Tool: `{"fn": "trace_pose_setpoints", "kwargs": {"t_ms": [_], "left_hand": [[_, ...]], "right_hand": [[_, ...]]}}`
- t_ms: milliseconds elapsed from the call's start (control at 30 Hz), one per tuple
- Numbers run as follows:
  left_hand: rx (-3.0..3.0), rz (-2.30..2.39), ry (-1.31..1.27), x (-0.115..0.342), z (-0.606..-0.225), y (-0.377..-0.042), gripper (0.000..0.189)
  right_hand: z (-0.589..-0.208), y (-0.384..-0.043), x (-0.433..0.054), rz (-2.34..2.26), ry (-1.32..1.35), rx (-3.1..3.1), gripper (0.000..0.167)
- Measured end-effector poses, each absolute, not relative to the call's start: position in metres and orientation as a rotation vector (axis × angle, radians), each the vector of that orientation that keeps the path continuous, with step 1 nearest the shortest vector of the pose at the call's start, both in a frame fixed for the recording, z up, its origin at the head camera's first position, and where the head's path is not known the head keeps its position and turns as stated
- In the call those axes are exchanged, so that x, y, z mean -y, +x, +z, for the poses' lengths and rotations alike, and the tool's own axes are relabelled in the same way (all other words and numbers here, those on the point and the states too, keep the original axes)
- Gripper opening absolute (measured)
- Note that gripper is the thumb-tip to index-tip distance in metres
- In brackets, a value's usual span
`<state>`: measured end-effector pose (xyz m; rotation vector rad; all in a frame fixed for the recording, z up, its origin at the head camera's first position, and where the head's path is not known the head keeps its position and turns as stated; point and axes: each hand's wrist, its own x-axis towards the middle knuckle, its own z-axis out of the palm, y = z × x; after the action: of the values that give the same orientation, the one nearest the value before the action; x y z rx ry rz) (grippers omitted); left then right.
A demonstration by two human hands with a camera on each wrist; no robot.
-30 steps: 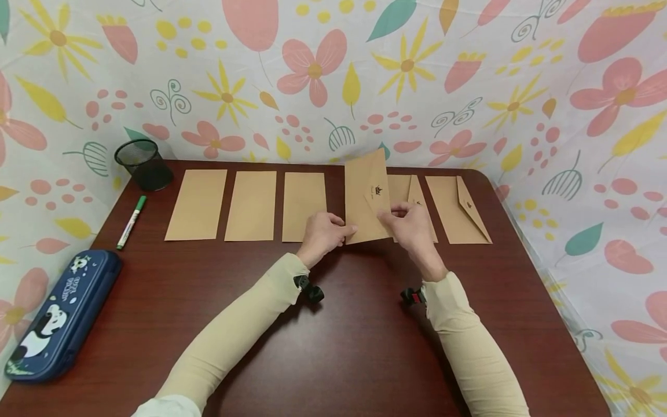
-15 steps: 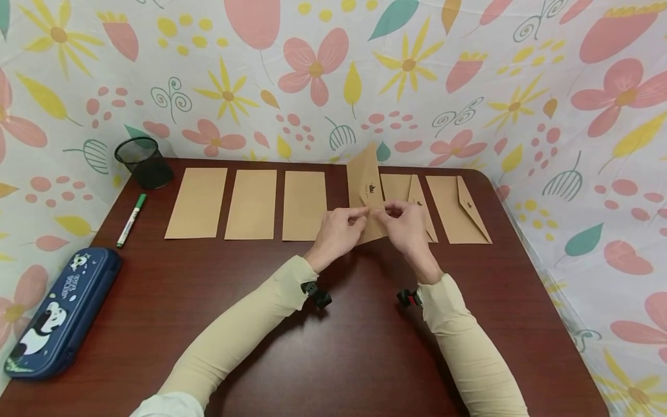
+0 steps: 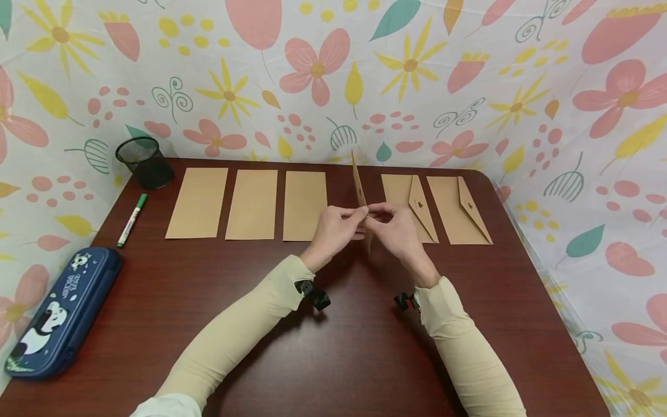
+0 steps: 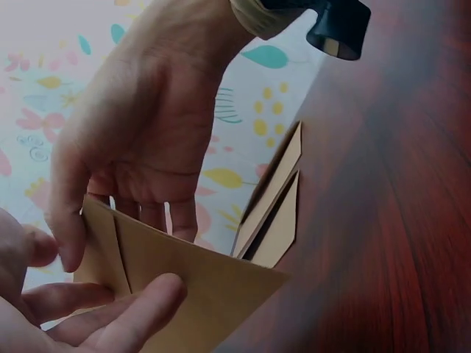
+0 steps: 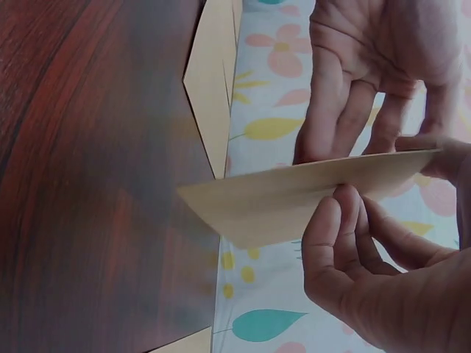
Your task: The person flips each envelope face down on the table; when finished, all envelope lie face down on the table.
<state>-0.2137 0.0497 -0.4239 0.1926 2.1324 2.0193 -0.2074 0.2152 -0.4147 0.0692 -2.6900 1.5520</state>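
A brown kraft paper envelope [image 3: 358, 179] stands nearly on edge between the two hands, above the table. My left hand [image 3: 336, 229] pinches it from the left side, near its bottom end. From the right, my right hand [image 3: 395, 229] holds it at the same edge, thumb and fingers close to the left fingertips. In the left wrist view the flap's edge shows as a line across the envelope [image 4: 199, 272]. The right wrist view has the envelope [image 5: 280, 206] seen almost edge-on, with fingers on both faces.
Plain-side-up envelopes lie at left: one [image 3: 196, 202], another [image 3: 251, 204] and a third [image 3: 304, 205]. Two with flaps up, a nearer envelope [image 3: 398, 200] and a farther envelope [image 3: 450, 214], lie right. A mesh pen cup [image 3: 146, 165], green marker [image 3: 132, 220] and panda pencil case [image 3: 62, 315] occupy the left side.
The envelope has turned from showing its front with the crown print to nearly edge-on. My left hand has moved right, from the lower left corner to beside the right hand.
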Motion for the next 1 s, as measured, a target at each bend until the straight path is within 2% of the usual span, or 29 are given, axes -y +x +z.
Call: {"fn": "trace_pose_setpoints", "kwargs": {"t_ms": [267, 467, 767, 1000], "left_hand": [[-2.067, 2.098, 0.032, -0.050, -0.423, -0.213, 0.041], [-2.232, 1.996, -0.059, -0.049, -0.424, -0.214, 0.037], [-2.197, 1.954, -0.156, -0.047, -0.424, -0.216, 0.040], [-2.187, 1.961, -0.190, -0.048, -0.426, -0.216, 0.045]], "right_hand": [[-0.418, -0.205, -0.212, 1.472, 0.186, 2.748, 0.044], [-0.421, -0.203, -0.207, 1.358, 0.271, 2.790, 0.044], [-0.420, -0.199, -0.204, 1.408, 0.318, 2.857, 0.062], [-0.420, -0.200, -0.210, 1.456, 0.348, 2.907, 0.061]]}}
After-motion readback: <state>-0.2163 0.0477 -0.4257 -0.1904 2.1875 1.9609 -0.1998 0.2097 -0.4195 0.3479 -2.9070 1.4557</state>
